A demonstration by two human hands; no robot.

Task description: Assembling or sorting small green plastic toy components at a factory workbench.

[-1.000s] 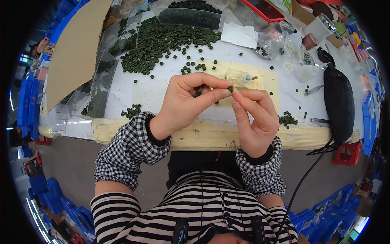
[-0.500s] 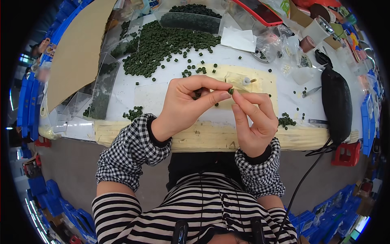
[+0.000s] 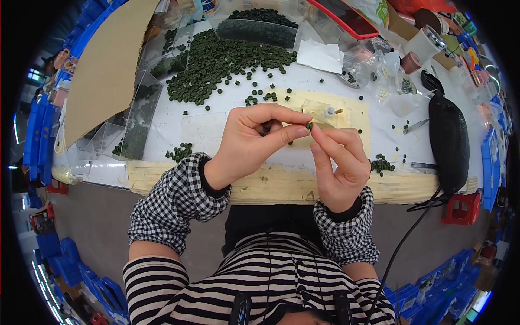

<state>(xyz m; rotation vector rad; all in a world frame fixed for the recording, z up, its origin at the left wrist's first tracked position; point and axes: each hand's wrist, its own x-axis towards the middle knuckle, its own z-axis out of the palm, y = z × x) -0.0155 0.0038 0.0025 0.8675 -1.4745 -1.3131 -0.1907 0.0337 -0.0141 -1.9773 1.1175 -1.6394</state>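
A small dark green grooved round piece [image 3: 309, 125] is held up above the table's front part. My left hand [image 3: 260, 132] pinches it between thumb and index finger. From the right, the fingertips of my right hand [image 3: 341, 162] meet it; whether they grip a part of it or something finer is too small to see. Behind my hands stands a small mount with a white collar and brass-coloured pin [image 3: 331, 111], on a yellowish taped patch [image 3: 357, 116]. A large heap of like green pieces [image 3: 216, 62] lies at the far left, with loose ones scattered around it.
A clear box of green pieces [image 3: 257, 32] stands at the back. Brown cardboard [image 3: 105, 70] leans at the left. A white paper [image 3: 319, 56], a red-framed phone [image 3: 346, 19] and plastic bags [image 3: 387, 70] lie at the back right. A black pouch [image 3: 449, 141] with a cable sits right.
Both hands stay together at the green piece, with only a slight shift of the fingertips. The whole view has moved a little, so the table sits slightly lower.
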